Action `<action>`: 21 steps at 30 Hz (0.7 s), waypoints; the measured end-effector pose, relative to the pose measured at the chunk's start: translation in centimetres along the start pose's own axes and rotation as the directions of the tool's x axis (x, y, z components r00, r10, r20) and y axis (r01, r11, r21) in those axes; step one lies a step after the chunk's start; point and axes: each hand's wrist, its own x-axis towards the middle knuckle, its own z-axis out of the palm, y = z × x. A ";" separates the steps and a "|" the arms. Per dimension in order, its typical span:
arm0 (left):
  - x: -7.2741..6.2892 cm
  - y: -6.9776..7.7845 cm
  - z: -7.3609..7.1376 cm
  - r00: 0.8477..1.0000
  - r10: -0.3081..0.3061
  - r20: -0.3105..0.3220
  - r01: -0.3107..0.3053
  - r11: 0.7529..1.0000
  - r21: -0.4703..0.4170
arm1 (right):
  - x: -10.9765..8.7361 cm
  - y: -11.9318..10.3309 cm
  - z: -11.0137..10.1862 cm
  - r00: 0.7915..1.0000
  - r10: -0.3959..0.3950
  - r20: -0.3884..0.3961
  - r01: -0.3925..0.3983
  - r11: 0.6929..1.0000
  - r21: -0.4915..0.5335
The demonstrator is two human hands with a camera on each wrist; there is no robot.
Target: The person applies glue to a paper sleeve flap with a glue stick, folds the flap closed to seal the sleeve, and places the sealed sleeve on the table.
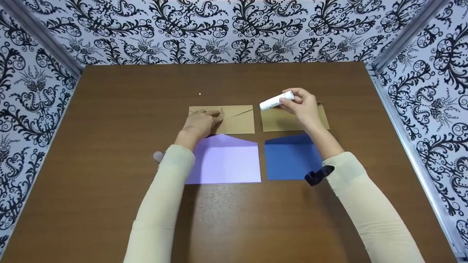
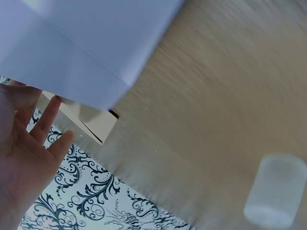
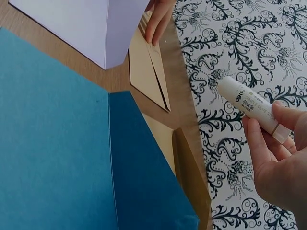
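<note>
My left hand [image 1: 201,123] rests its fingers on the folded-down flap of a tan envelope [image 1: 239,125] at the back left. In the right wrist view, that envelope's flap edge stands slightly raised at one end. A white glue stick [image 1: 276,100] is pinched between thumb and fingers of my right hand [image 1: 304,107], held up over a second tan envelope [image 1: 279,123]. Lettering shows on the glue stick's side in the right wrist view. Closer to me lie a lilac envelope [image 1: 228,164] and a blue envelope [image 1: 289,164], both with flaps unfolded away from me.
A translucent white cap [image 1: 158,156] stands on the brown table [image 1: 109,204] left of my left forearm. One tiny pale speck [image 1: 200,94] lies behind the envelopes. Patterned walls [image 1: 234,33] border the table at the back and sides.
</note>
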 end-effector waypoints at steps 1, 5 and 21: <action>0.1 0.0 0.0 1.000 -0.003 -0.013 0.002 1.000 -0.013 | 0.0 0.0 -0.2 1.000 -0.003 0.000 0.003 1.000 0.010; 0.4 0.0 0.2 0.996 0.016 -0.088 -0.019 0.999 -0.036 | -0.1 0.0 -1.0 1.000 -0.017 -0.011 0.017 1.000 -0.024; 0.8 2.1 -2.8 0.958 -0.006 -0.286 -0.027 0.994 -0.110 | 0.3 -0.5 -3.8 0.998 -0.048 -0.027 0.049 0.998 0.029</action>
